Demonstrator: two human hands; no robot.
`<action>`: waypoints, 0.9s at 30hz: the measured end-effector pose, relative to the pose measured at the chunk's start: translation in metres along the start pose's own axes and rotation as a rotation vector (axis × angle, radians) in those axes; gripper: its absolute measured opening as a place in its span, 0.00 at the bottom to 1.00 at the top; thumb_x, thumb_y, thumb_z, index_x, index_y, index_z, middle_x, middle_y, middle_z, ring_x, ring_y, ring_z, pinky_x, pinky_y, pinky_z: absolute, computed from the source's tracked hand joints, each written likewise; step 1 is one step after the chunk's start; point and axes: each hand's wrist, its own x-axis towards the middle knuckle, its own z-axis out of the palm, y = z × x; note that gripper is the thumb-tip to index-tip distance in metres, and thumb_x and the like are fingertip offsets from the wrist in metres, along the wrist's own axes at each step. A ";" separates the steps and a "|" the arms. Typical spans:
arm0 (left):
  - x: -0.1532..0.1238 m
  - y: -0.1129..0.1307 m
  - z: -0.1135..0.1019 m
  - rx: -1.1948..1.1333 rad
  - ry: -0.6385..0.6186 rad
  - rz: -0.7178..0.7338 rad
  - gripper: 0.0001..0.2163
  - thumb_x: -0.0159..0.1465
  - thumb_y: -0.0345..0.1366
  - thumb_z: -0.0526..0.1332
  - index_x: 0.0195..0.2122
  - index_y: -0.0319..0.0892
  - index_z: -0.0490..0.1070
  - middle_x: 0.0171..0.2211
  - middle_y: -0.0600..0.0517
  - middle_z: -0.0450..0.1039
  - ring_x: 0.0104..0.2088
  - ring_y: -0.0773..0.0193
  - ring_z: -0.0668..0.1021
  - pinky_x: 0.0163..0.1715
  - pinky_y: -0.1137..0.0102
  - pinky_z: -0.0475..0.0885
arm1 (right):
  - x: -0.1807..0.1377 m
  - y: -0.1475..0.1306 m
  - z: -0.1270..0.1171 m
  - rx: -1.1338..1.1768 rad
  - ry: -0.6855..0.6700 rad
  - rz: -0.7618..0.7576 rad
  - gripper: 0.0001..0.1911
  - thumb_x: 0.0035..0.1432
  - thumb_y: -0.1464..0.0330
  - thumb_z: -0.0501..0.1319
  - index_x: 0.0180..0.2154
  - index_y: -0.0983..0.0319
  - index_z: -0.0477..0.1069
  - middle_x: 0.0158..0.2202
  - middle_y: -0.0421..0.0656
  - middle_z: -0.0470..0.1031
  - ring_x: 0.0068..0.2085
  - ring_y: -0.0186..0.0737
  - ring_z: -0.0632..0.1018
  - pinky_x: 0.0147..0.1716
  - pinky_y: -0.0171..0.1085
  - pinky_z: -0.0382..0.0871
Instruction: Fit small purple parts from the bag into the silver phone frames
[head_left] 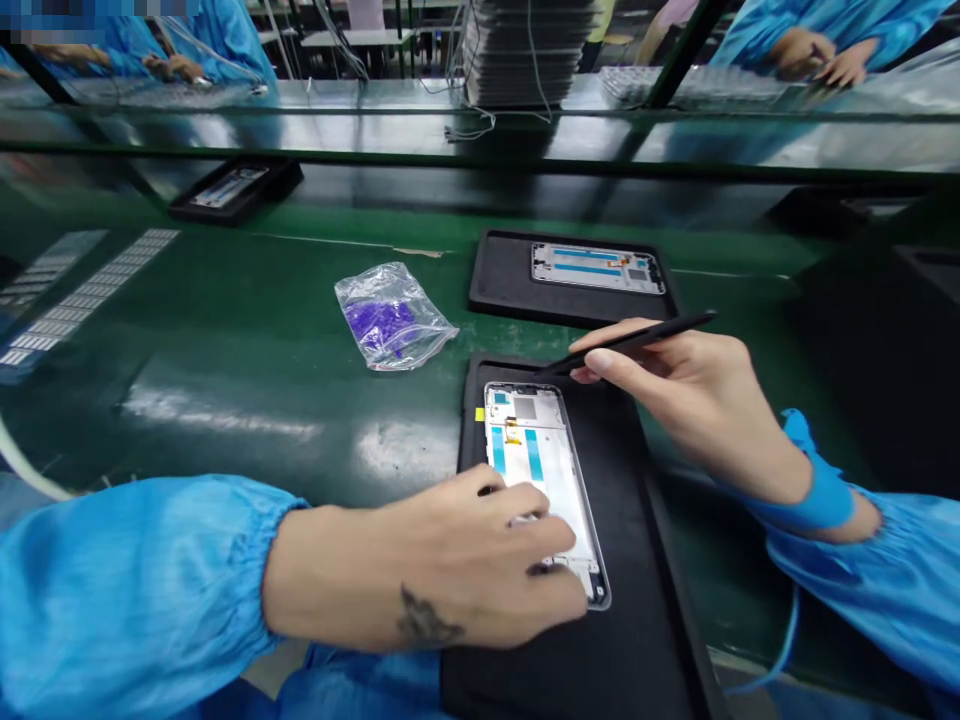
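A phone frame [546,480] in a black tray [637,600] is pressed down by the left hand [465,560], fingers flat. A black stylus [630,340] is pinched in the right hand [690,400], its tip above the frame's top edge.

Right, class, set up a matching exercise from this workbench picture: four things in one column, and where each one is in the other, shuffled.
Things:
1. black stylus
2. clear bag of purple parts
3. near phone frame
4. stack of grey trays

Places:
A. on the far shelf
B. under the left hand, in a black tray
C. in the right hand
D. loose on the green mat

Pairs: 1-C, 2-D, 3-B, 4-A
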 end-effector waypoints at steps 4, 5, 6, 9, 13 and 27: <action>0.003 0.014 0.010 0.069 0.001 0.030 0.10 0.69 0.37 0.59 0.49 0.46 0.75 0.51 0.44 0.76 0.47 0.55 0.77 0.44 0.60 0.73 | 0.001 0.010 -0.004 0.014 0.034 0.015 0.10 0.60 0.59 0.69 0.34 0.59 0.81 0.35 0.43 0.83 0.35 0.41 0.82 0.38 0.39 0.77; 0.005 0.016 0.008 0.082 0.009 0.034 0.11 0.68 0.39 0.60 0.50 0.46 0.75 0.50 0.44 0.77 0.49 0.53 0.77 0.47 0.59 0.73 | 0.002 0.012 -0.005 0.017 0.042 0.014 0.10 0.60 0.59 0.69 0.34 0.59 0.81 0.35 0.43 0.83 0.35 0.41 0.82 0.38 0.39 0.77; 0.007 0.018 0.005 0.098 0.014 0.042 0.13 0.68 0.40 0.60 0.52 0.47 0.76 0.49 0.43 0.78 0.51 0.52 0.76 0.49 0.57 0.73 | 0.002 0.014 -0.005 0.016 0.053 0.010 0.10 0.59 0.59 0.69 0.34 0.59 0.81 0.34 0.42 0.82 0.35 0.41 0.82 0.38 0.39 0.76; 0.015 0.024 -0.010 0.194 -0.022 0.087 0.18 0.67 0.42 0.58 0.57 0.53 0.75 0.48 0.45 0.80 0.59 0.51 0.74 0.56 0.53 0.72 | 0.004 0.020 -0.007 0.010 0.096 0.011 0.10 0.58 0.58 0.69 0.32 0.58 0.82 0.34 0.41 0.82 0.34 0.41 0.83 0.37 0.40 0.76; 0.039 0.031 -0.028 0.520 -0.328 0.216 0.28 0.66 0.44 0.51 0.69 0.63 0.59 0.62 0.56 0.70 0.67 0.53 0.67 0.51 0.46 0.76 | 0.006 0.025 -0.006 0.080 0.118 0.051 0.10 0.57 0.58 0.70 0.35 0.57 0.82 0.31 0.39 0.82 0.32 0.40 0.82 0.36 0.40 0.77; 0.062 0.010 -0.011 0.471 -0.213 0.222 0.30 0.68 0.29 0.49 0.70 0.64 0.56 0.61 0.53 0.70 0.51 0.55 0.79 0.45 0.55 0.81 | 0.004 0.029 -0.001 0.142 0.151 0.064 0.10 0.56 0.58 0.71 0.34 0.57 0.81 0.30 0.39 0.81 0.31 0.40 0.83 0.35 0.40 0.80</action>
